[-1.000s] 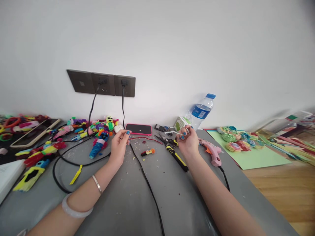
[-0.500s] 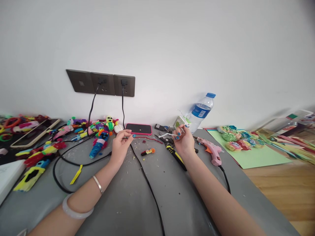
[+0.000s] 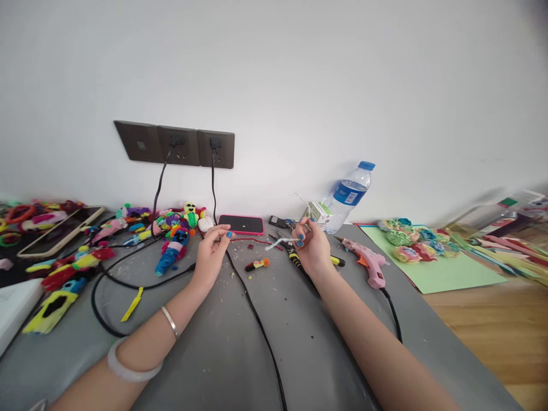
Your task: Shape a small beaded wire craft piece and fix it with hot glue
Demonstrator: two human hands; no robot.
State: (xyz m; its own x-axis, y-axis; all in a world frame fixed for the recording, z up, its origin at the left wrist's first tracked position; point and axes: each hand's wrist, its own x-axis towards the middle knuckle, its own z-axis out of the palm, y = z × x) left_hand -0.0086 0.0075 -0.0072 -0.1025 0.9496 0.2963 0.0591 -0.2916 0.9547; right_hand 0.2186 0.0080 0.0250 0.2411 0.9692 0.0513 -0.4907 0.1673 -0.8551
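My right hand [image 3: 314,246] pinches a silvery white tinsel pipe cleaner [image 3: 276,245] above the pliers [image 3: 299,262]. One end of the stem points left, and another thin strand rises toward the wall. My left hand [image 3: 210,254] is closed, with thumb and fingertips together over the grey table; whatever it pinches is too small to make out. Between the hands lies a red pipe cleaner [image 3: 257,243] on the table. Close by is a small black, yellow and orange pipe-cleaner figure [image 3: 257,264]. The pliers, yellow and black, are partly hidden under my right hand.
A pink glue gun [image 3: 371,265] lies to the right, beside green paper [image 3: 454,277] bearing paper flowers. A water bottle [image 3: 349,197] and small box [image 3: 320,212] stand by the wall. Fuzzy figures [image 3: 81,268] crowd the left. A black cable [image 3: 257,319] crosses the table; a phone [image 3: 242,224] lies behind.
My right hand has moved slightly left with the silvery pipe cleaner, whose end now hangs over the red one. The left hand has barely moved.
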